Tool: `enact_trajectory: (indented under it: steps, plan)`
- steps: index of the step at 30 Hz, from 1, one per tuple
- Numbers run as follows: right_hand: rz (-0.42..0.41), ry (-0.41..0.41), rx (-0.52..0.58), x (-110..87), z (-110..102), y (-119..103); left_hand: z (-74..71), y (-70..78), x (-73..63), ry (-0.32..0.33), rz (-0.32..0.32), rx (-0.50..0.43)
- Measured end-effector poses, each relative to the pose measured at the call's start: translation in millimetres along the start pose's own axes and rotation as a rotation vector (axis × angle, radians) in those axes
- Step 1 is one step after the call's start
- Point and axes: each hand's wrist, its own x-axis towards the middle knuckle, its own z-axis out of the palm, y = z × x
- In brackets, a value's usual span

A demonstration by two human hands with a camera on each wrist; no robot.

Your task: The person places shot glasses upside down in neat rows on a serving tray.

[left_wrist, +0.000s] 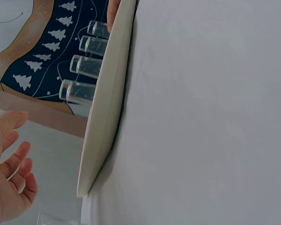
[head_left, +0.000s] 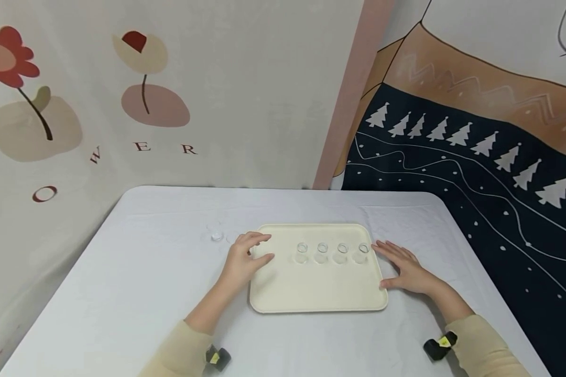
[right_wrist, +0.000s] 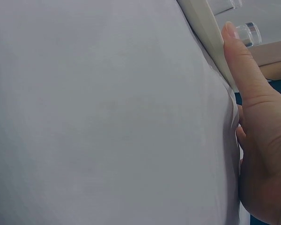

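A cream tray (head_left: 318, 293) lies on the table, and several small clear glass bottles (head_left: 342, 254) stand upright in a row across it. My left hand (head_left: 245, 256) hovers by the tray's left rim, its thumb and fingers apart with nothing between them. Bent fingers (left_wrist: 19, 164) show in the left wrist view, away from the bottles. At the tray's right side rests my right hand (head_left: 405, 269), fingers spread and holding nothing. Its thumb lies right at the tray rim, and its fingertips are close beside the rightmost bottle (head_left: 361, 254).
Left of the tray, a small clear round piece (head_left: 217, 236) sits on the white-covered table (head_left: 146, 272), with faint clear outlines around it. Behind the table hangs a pale flower-print cloth (head_left: 254, 104); a dark cloth with tree figures (head_left: 434, 157) hangs at the right.
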Motion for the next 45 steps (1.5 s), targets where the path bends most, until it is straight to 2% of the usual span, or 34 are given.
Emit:
enact_trajectory:
  steps: [11, 20, 25, 30, 37, 41, 45]
  plan:
    - [0.016, -0.006, 0.003, 1.0, 0, 1, -35.3, -23.6, -3.7, 0.099, 0.010, 0.079]
    - [0.013, -0.004, 0.004, 0.9, 0, 1, -51.4, -41.9, -1.5, 0.090, -0.020, 0.128]
    - [0.014, 0.001, 0.007, 1.0, 0, 0, -54.2, -50.9, 0.6, 0.048, -0.071, 0.136]
    - [0.009, 0.000, 0.004, 0.5, 1, 0, -54.7, -56.2, 0.2, -0.007, -0.156, 0.109]
    - [0.000, -0.003, -0.004, -0.6, 1, 3, -52.6, -63.1, 0.3, -0.045, -0.272, 0.086]
    - [-0.001, -0.004, -0.003, -0.4, 1, 2, -50.4, -69.1, 0.8, -0.047, -0.290, 0.090]
    - [-0.002, -0.002, 0.003, -0.5, 1, 2, -48.0, -74.2, 1.1, -0.070, -0.275, 0.106]
